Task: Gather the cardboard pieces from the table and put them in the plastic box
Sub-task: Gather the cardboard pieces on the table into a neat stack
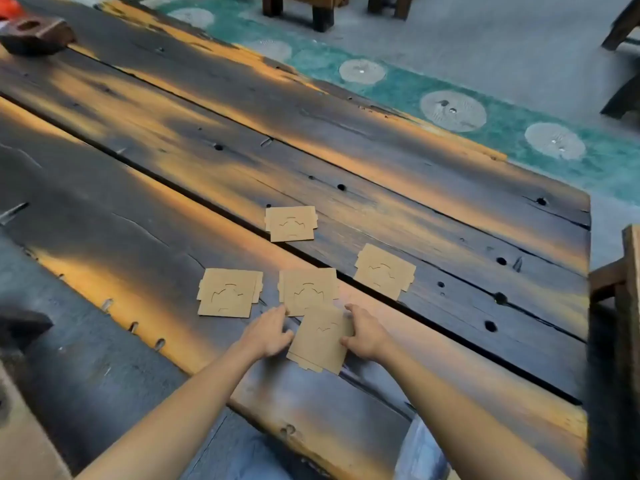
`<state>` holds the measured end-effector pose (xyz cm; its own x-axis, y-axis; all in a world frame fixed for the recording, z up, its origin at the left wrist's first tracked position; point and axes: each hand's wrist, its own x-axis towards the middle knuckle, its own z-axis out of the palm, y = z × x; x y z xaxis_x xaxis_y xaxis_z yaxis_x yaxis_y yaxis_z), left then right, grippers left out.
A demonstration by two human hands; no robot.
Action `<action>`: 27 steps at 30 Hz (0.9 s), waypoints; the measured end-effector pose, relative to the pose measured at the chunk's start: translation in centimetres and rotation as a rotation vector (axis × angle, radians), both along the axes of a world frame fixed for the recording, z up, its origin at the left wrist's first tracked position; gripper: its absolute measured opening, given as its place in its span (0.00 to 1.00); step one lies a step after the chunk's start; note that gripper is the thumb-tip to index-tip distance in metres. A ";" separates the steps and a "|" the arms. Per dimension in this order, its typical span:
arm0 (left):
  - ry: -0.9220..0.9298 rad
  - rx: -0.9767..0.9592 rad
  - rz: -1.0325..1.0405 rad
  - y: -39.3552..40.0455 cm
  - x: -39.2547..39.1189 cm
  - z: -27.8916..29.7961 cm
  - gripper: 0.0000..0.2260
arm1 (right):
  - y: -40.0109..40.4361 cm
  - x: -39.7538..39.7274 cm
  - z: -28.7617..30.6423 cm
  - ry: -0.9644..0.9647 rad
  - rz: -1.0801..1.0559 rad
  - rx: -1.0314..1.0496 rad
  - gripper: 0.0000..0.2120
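Note:
Several flat brown cardboard pieces with die-cut slits lie on the dark wooden table [398, 174]. One piece [320, 341] is tilted up off the table, with my left hand [272, 332] on its left edge and my right hand [365, 332] on its right edge. Just beyond it lies another piece [306, 289], partly overlapped. Other pieces lie at the left [228, 292], the right [384, 270] and farther back [291, 223]. The plastic box is not in view.
A dark wooden block [36, 34] sits at the table's far left corner. Wooden furniture [616, 306] stands past the right edge. A green strip with pale discs [450, 109] runs along the floor beyond the table. Stool legs [322, 12] stand behind it.

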<state>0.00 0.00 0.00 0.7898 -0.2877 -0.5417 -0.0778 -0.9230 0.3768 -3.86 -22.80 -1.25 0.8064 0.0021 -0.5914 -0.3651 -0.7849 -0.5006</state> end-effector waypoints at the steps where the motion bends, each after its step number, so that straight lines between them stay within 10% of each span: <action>1: 0.033 -0.002 0.003 0.0 0.2 -0.5 0.18 | 0.5 0.3 -0.5 0.013 0.007 -0.004 0.41; 11: 0.231 -0.175 0.234 -0.8 -0.2 -4.4 0.15 | 4.2 1.5 -3.0 0.057 -0.013 -0.232 0.51; 19: 0.391 -0.281 0.314 -1.8 1.9 -4.0 0.07 | 2.6 4.3 -2.2 0.044 -0.378 0.234 0.04; 27: 0.048 -0.192 0.463 -0.5 8.4 -2.8 0.18 | 2.3 7.5 0.1 -0.085 -0.638 0.481 0.05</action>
<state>8.38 -0.47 -2.79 0.8339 -0.0106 -0.5518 0.3451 -0.7703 0.5363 3.67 -20.54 -1.11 0.7803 -0.2355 -0.5794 -0.6159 -0.1289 -0.7772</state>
